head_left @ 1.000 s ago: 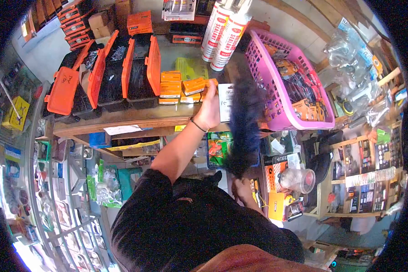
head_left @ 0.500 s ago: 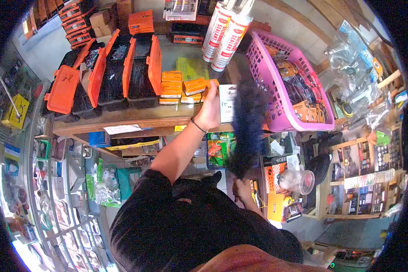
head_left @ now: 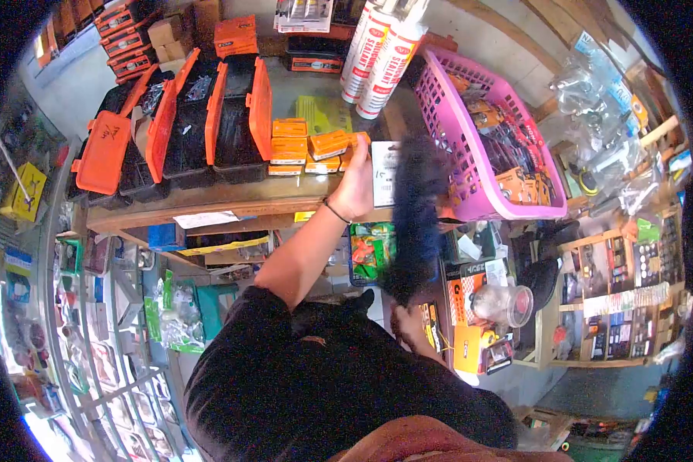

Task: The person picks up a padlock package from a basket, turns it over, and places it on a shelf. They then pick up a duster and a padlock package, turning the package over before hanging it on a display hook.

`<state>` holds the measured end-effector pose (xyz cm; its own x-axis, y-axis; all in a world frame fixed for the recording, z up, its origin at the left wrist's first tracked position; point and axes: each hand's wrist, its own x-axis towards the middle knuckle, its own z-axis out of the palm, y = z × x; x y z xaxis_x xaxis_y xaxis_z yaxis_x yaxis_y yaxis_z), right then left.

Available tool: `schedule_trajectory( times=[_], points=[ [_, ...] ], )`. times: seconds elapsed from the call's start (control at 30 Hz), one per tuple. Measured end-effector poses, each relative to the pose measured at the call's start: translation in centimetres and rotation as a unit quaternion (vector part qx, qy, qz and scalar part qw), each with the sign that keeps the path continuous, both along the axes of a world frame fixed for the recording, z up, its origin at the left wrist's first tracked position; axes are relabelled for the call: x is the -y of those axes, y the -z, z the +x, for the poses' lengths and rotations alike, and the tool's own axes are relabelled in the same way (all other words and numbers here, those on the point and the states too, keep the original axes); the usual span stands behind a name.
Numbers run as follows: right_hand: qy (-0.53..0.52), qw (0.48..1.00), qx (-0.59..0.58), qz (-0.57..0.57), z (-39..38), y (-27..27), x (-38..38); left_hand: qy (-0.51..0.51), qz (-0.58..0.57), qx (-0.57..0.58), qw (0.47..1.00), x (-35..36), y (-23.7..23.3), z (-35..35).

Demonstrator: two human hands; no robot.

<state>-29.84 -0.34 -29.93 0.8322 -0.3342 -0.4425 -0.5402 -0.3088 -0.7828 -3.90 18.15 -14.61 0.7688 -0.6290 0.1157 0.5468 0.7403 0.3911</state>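
My left hand (head_left: pixel 354 185) is raised at the table edge, its fingers beside a white hang-tag card (head_left: pixel 383 175) that it grips. Small orange boxes (head_left: pixel 329 145) are stacked by its fingertips. Lower down, my right hand (head_left: pixel 414 327) is closed round the lower end of a dark, fluffy, duster-like thing (head_left: pixel 416 223). Motion blurs that thing, which reaches up beside the card and hides part of its right side. The fingers of my right hand are partly in shadow.
Open black cases with orange lids (head_left: pixel 104 154) stand at the table's left. White sealant tubes (head_left: pixel 385 65) stand at the back, beside a pink basket (head_left: pixel 481 146) of packets. A clear jar (head_left: pixel 508 304) and an orange-and-black box (head_left: pixel 466 296) are at the lower right.
The view has shifted slightly. The lower part of the dark fluffy thing and my right hand have moved a little. My left hand still grips the card in nearly the same place.
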Motion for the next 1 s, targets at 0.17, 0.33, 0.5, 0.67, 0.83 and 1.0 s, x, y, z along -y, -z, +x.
schedule_trajectory(
  times=[0.17,0.33,0.5,0.67,0.83,1.0],
  points=[
    [0.026,0.998,-0.010,0.064,1.1,-3.4,-0.3,0.056,-0.085,0.061,0.993,-0.2,-0.4,0.1],
    [-0.228,0.880,0.297,-0.293,-0.5,5.6,2.8,0.142,-0.144,0.051,0.978,-0.4,0.4,0.4],
    [0.007,1.000,0.025,-0.011,0.1,0.0,-0.1,0.051,-0.036,0.048,0.997,-0.7,-0.7,-0.6],
    [0.055,0.993,0.099,-0.037,0.9,1.3,1.7,0.041,-0.089,0.079,0.992,-0.5,-1.0,-0.8],
    [-0.136,0.985,-0.027,-0.107,-0.2,-0.5,0.3,0.123,-0.108,0.079,0.983,-0.5,-0.1,0.3],
    [-0.012,0.997,0.073,-0.018,-0.1,3.1,1.2,0.220,-0.283,-0.121,0.926,-0.6,0.5,0.2]
  ],
)
